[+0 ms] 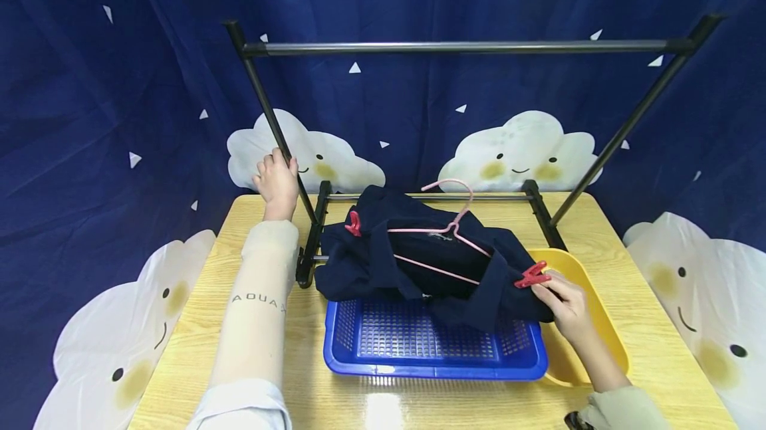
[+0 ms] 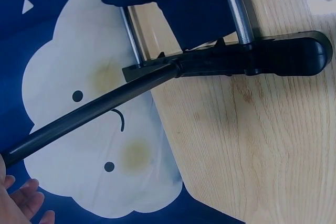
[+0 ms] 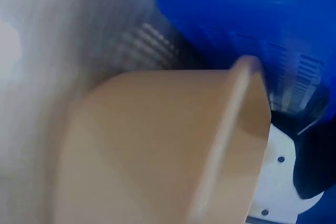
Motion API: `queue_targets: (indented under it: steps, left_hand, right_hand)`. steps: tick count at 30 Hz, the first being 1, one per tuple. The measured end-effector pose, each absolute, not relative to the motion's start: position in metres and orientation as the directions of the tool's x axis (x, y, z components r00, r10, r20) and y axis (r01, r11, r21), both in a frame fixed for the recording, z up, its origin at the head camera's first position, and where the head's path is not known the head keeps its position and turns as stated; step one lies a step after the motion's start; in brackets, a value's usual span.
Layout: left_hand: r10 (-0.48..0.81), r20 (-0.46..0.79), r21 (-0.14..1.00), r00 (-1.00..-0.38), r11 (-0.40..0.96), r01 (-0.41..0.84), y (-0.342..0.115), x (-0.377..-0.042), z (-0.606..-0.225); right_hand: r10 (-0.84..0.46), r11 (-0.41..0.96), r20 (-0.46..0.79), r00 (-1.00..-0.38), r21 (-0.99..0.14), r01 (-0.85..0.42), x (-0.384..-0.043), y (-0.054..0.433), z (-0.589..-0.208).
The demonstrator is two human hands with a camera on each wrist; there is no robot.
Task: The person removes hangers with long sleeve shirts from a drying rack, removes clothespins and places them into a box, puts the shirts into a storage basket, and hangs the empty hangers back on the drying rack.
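Observation:
A dark navy garment (image 1: 395,274) with a pink hanger (image 1: 439,230) in it lies over the blue basket (image 1: 435,370). The hanger's hook points up. One red clothespin (image 1: 354,224) sits on the garment's left shoulder, another red clothespin (image 1: 531,274) on its right side. My right hand (image 1: 565,300) pinches the garment's edge right beside the second clothespin, its fingertips partly hidden. My left hand (image 1: 278,181) grips the left post (image 1: 267,111) of a black clothes rack. In the left wrist view, that post (image 2: 89,106) runs up to the hand (image 2: 23,203), whose fingers are loosely curled.
The rack's top bar (image 1: 461,48) spans above the garment, and a right post (image 1: 634,114) slants down to its foot. A yellow basin (image 1: 589,297) stands beside and partly under the blue basket. Wooden tabletop (image 1: 197,323) surrounds them; a blue curtain with clouds hangs behind.

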State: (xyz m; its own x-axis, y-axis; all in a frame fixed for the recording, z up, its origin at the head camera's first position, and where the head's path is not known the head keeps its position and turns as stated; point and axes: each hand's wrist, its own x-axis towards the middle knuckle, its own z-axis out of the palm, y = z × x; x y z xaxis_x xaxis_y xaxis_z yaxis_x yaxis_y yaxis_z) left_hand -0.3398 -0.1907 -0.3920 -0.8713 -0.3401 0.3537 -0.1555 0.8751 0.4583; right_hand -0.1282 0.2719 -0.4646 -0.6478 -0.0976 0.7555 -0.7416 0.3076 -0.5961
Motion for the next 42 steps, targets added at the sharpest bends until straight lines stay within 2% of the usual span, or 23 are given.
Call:
queue_targets:
  steps: [5,11,17,20,26,28,30,37,42]
  left_hand:
    - [-0.337,0.353,0.458,-0.873,0.876,-0.153,-0.189,-0.339,-0.391]
    - [-0.335,0.357,0.454,-0.872,0.878,-0.151,-0.188,-0.340,-0.391]
    - [-0.332,0.357,0.448,-0.873,0.881,-0.152,-0.188,-0.340,-0.389]
    - [-0.336,0.354,0.447,-0.873,0.881,-0.158,-0.189,-0.341,-0.389]
    - [-0.334,0.346,0.446,-0.877,0.881,-0.160,-0.190,-0.341,-0.390]
    - [-0.334,0.341,0.447,-0.879,0.880,-0.161,-0.190,-0.341,-0.390]
    - [-0.337,0.340,0.449,-0.878,0.879,-0.163,-0.190,-0.341,-0.390]
    - [-0.339,0.340,0.448,-0.877,0.878,-0.166,-0.190,-0.340,-0.391]
    - [-0.344,0.342,0.449,-0.875,0.877,-0.169,-0.190,-0.339,-0.392]
  right_hand:
    - [-0.138,0.389,0.647,-0.750,-0.661,-0.642,-0.142,0.266,-0.460]
    - [-0.142,0.426,0.623,-0.769,-0.663,-0.616,-0.157,0.262,-0.462]
    - [-0.184,0.481,0.643,-0.744,-0.601,-0.638,-0.178,0.275,-0.486]
    - [-0.215,0.503,0.672,-0.708,-0.546,-0.670,-0.185,0.278,-0.492]
    - [-0.338,0.556,0.759,-0.556,-0.315,-0.769,-0.198,0.279,-0.497]
    - [-0.367,0.580,0.766,-0.528,-0.255,-0.774,-0.201,0.279,-0.498]
    - [-0.387,0.606,0.761,-0.521,-0.216,-0.766,-0.202,0.279,-0.499]
    - [-0.415,0.707,0.701,-0.580,-0.153,-0.691,-0.200,0.280,-0.499]
    - [-0.416,0.762,0.695,-0.587,-0.087,-0.642,-0.198,0.278,-0.498]
